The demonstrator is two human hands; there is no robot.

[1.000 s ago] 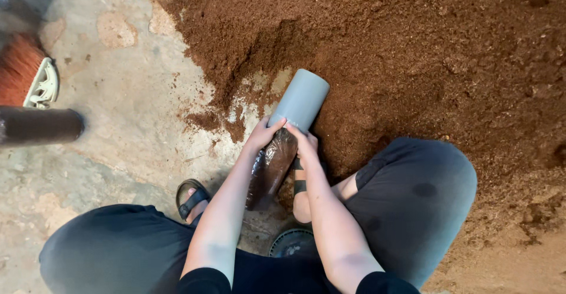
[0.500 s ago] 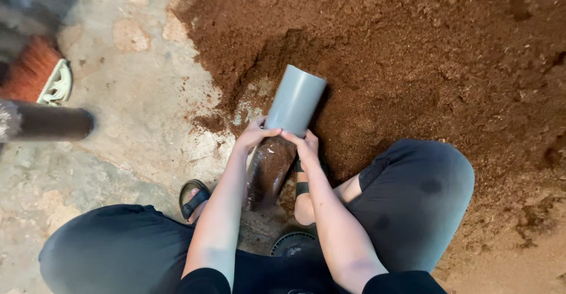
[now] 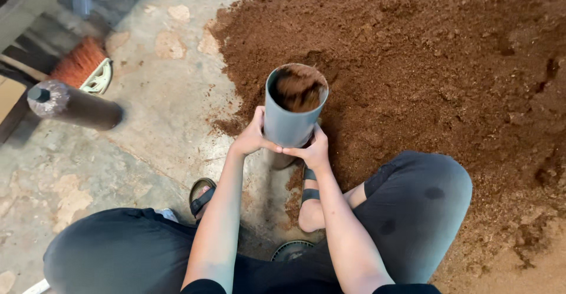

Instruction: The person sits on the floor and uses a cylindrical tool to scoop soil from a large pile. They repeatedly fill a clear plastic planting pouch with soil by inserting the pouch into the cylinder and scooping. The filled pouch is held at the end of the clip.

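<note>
Both hands, left hand (image 3: 252, 138) and right hand (image 3: 311, 150), clasp the upright grey plastic tube (image 3: 290, 116) brimful of brown soil (image 3: 298, 87); tilting it could spill the fill.

- Concrete floor (image 3: 153, 146): grey, worn, with pale patches.
- Heap of brown soil (image 3: 424, 64): covers the floor's right and upper part, edge scattered toward the centre.
- Filled dark cylinder (image 3: 73, 106): lies on its side at left.
- Orange-bristled brush (image 3: 79, 64): rests just behind the cylinder.
- Sandalled feet (image 3: 203, 196): planted at centre.
</note>
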